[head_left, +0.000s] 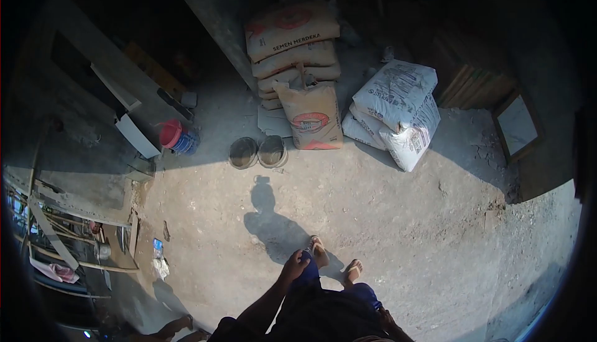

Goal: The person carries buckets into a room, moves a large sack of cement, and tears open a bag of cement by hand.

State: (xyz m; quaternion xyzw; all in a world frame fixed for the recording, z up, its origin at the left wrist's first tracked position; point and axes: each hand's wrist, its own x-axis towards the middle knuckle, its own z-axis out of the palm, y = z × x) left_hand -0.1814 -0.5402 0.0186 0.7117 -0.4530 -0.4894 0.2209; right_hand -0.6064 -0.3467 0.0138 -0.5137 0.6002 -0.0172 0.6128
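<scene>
My left hand (295,266) is at my left knee, against the blue trouser leg (309,273), with its fingers loosely bent and apart and no object visible in it. Low beside my right thigh is my right hand (387,319), dark and partly cut off, so its fingers are hard to make out. Both feet, in light flip-flops, stand on the concrete floor (398,230). Ahead are stacked brown cement bags (292,31), one brown bag (311,118) in front of them, and two black buckets (243,153) (272,151) side by side.
White sacks (398,96) lie piled right of the brown bags. A red and blue bucket (179,136) tilts near the left wall. At far left are poles (93,267) and cloth. Part of another person's leg (174,327) shows at bottom left. A framed pane (517,125) leans at right.
</scene>
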